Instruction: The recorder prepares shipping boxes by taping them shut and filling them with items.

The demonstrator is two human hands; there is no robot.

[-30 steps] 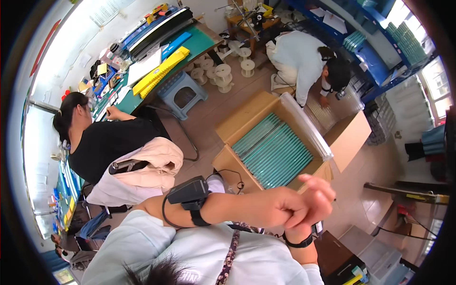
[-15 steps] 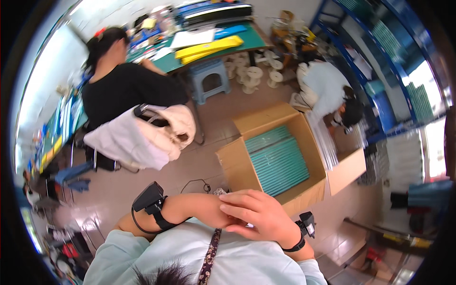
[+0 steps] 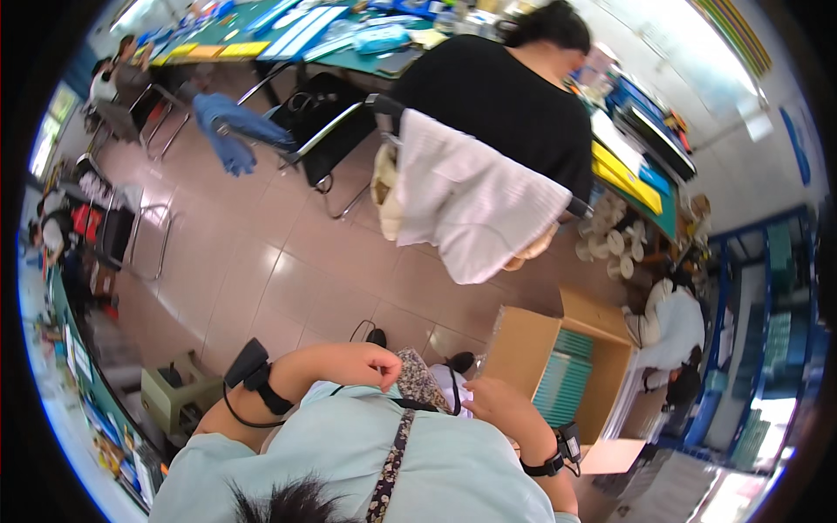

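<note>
My left hand (image 3: 373, 366) is in front of my body, its fingers curled in and nothing seen sticking out of them. Across a gap from it, my right hand (image 3: 490, 401) points inward, next to a white item with a dark cord (image 3: 455, 392) at my waist. Most of its fingers are turned down out of sight, and whether it touches the cord cannot be made out. Each forearm wears a black strapped device, one on the left arm (image 3: 251, 366) and one on the right (image 3: 558, 451). A patterned cloth (image 3: 420, 375) hangs between my hands.
An open cardboard box (image 3: 521, 344) with teal strips stands at my right. Ahead, a person in black (image 3: 501, 96) sits on a chair draped with a pale garment (image 3: 475, 187). Another person (image 3: 676, 322) bends beyond the box. A grey-green stool (image 3: 174, 392) stands at left.
My hands have come apart; before, the right lay over the left. The view has swung left, so the box and the seated person now appear further right.
</note>
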